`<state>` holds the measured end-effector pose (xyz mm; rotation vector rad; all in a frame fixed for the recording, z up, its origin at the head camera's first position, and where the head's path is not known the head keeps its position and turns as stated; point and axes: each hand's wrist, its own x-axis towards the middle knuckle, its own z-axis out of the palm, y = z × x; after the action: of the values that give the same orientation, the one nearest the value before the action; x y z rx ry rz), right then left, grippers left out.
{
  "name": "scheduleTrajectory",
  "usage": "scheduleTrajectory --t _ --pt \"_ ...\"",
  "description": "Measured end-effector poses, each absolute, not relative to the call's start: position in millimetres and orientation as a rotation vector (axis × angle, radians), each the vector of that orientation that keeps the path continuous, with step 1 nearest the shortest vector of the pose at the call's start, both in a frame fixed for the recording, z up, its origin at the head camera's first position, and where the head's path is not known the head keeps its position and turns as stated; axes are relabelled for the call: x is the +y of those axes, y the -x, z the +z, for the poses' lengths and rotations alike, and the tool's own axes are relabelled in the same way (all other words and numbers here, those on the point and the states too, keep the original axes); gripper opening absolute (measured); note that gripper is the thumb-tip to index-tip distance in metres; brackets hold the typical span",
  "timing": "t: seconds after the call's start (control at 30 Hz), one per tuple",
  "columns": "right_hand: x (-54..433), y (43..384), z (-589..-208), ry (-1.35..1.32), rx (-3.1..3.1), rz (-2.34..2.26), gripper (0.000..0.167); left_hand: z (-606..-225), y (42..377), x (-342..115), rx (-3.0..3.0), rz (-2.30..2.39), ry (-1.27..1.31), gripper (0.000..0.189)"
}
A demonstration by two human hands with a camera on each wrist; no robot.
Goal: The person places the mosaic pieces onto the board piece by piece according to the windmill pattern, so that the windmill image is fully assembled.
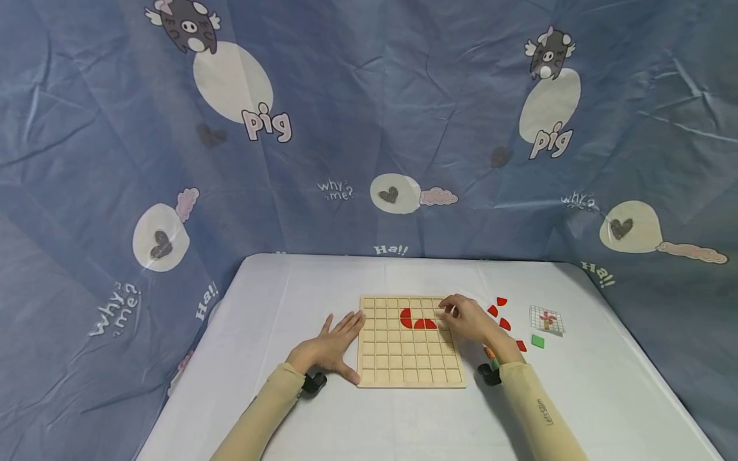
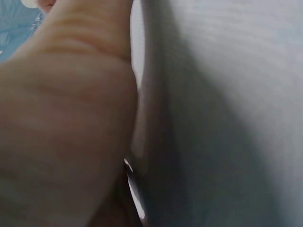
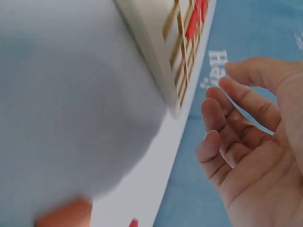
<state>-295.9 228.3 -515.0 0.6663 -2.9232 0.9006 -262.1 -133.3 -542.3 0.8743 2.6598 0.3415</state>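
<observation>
A square wooden grid board [image 1: 409, 378] lies on the table, with several red quarter-round tiles [image 1: 406, 323] in its upper middle cells. My left hand [image 1: 331, 349] rests spread at the board's left edge, fingertips and thumb touching its rim. In the left wrist view, skin [image 2: 66, 113] fills the left side and the fingers' contact is hidden. Over the board's upper right edge hovers my right hand [image 1: 469, 319]. Its fingers are loosely bent, and the right wrist view shows that hand [image 3: 255, 127] with no tile visible between thumb and fingers.
Loose red tiles [image 1: 505, 324] lie right of the board. A green tile [image 1: 537, 341] is farther right, near a small pattern card [image 1: 546, 319]. Orange and green tiles lie partly under the right forearm. A blue printed cloth [image 1: 357, 128] hangs behind the table.
</observation>
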Motion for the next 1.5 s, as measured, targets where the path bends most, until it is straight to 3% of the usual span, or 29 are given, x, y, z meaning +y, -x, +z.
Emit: scheduleTrajectory --t 0.63,1.1,1.5 --pt "309 304 -517 -0.318 -2.977 0.829 0.031 -540 262 -135 2.654 0.362 -0.886 0.137" --pt "330 307 -531 -0.206 -3.054 0.775 0.041 -540 262 -134 2.656 0.356 -0.87 0.139" --pt "332 309 -538 -0.276 -3.025 0.776 0.034 -537 260 -133 2.651 0.359 -0.883 0.138"
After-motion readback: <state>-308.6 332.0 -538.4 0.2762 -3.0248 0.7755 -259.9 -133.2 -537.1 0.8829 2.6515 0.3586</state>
